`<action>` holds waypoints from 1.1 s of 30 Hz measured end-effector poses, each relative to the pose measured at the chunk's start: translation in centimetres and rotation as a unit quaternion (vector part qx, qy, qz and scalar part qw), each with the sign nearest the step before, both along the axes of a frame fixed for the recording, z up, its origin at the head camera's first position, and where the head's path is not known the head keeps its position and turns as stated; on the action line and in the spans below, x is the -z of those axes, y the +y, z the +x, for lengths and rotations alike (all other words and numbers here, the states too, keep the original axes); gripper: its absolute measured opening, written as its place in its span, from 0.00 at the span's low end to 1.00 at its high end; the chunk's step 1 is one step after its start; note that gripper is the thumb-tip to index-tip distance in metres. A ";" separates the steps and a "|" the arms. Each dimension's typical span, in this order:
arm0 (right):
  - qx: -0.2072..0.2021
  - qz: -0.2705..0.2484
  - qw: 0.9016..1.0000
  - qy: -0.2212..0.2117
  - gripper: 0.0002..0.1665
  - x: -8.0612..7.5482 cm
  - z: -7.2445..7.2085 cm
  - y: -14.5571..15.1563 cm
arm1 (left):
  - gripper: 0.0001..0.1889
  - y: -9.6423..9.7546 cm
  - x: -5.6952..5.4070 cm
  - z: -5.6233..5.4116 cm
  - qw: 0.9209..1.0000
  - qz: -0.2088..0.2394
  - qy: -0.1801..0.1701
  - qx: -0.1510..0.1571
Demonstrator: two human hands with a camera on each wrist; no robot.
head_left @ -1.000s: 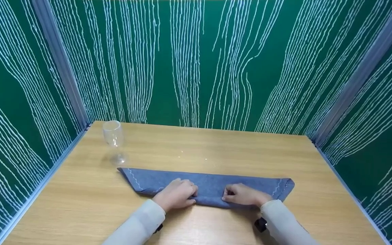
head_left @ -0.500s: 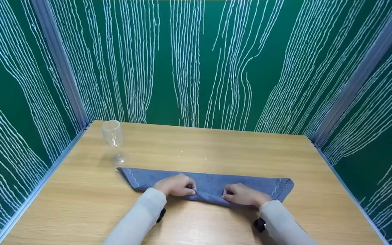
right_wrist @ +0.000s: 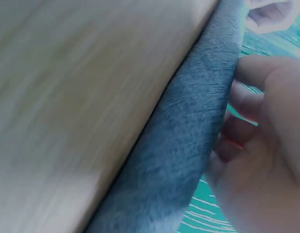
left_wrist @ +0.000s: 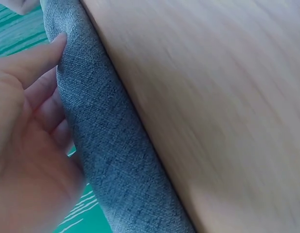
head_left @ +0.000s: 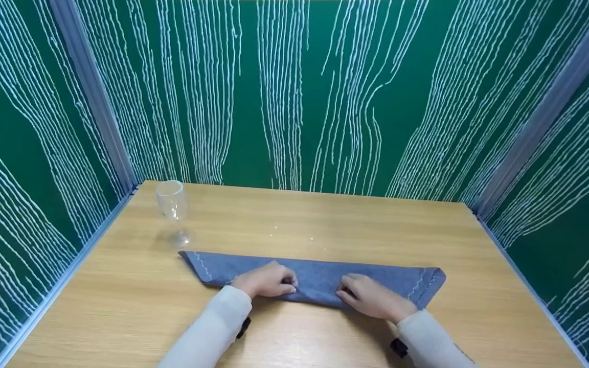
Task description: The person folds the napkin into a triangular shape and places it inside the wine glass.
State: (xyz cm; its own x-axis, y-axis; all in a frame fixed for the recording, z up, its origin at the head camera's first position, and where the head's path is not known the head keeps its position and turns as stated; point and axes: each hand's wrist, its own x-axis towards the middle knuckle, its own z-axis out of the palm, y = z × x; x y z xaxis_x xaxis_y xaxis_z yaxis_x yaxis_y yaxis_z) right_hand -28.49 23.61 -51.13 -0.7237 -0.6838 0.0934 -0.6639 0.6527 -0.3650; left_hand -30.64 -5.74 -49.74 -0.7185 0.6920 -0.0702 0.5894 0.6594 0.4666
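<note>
Two bare hands, the left hand (head_left: 271, 279) and the right hand (head_left: 368, 295), work a little apart along the near edge of a long blue-grey woven cloth (head_left: 317, 280). The cloth lies crosswise on a light wood-grained bench (head_left: 356, 225) as a narrow strip with slanting ends, pale wavy stitching showing near both of them. Its near edge looks rounded over in the wrist views, so the step in hand is, I judge, folding or rolling the cloth up away from the person, with the strip already fairly narrow.

The left fingers are curled behind that edge with the thumb laid on its near face, pinching the cloth. The right fingers are curled too, at the far side of the edge; whether they grip it or merely rest there, I cannot tell.

The next move probably calls for both hands to turn the edge over evenly, then shift outward so the ends do not lag. A clear stemmed drinking glass (head_left: 172, 202) stands upright just beyond the cloth's left end; a wide sweep there could knock it.
</note>
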 end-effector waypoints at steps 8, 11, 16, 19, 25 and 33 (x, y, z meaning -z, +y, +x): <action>-0.023 0.055 0.991 0.123 0.15 0.1 1.0 0.7 | 0.07 -0.1 0.1 0.1 1.000 0.002 0.013 -0.002; -0.041 0.049 0.989 0.131 0.10 -0.1 0.9 0.6 | 0.08 0.0 0.2 0.1 1.000 0.003 0.023 0.000; -0.041 0.035 0.994 0.097 0.06 -0.6 0.3 0.6 | 0.09 -0.1 0.5 0.1 0.999 0.007 0.031 0.000; -0.040 0.019 0.997 0.059 0.07 -0.8 -0.2 0.7 | 0.09 -0.1 0.6 0.1 0.999 0.008 0.039 -0.003; -0.037 -0.024 0.999 -0.031 0.07 -0.7 -1.5 1.0 | 0.08 -0.2 0.7 0.3 0.999 0.015 0.033 -0.020; -0.028 -0.039 0.997 -0.066 0.03 -0.3 -2.7 0.8 | 0.05 -0.4 0.9 0.4 0.998 0.040 -0.001 -0.052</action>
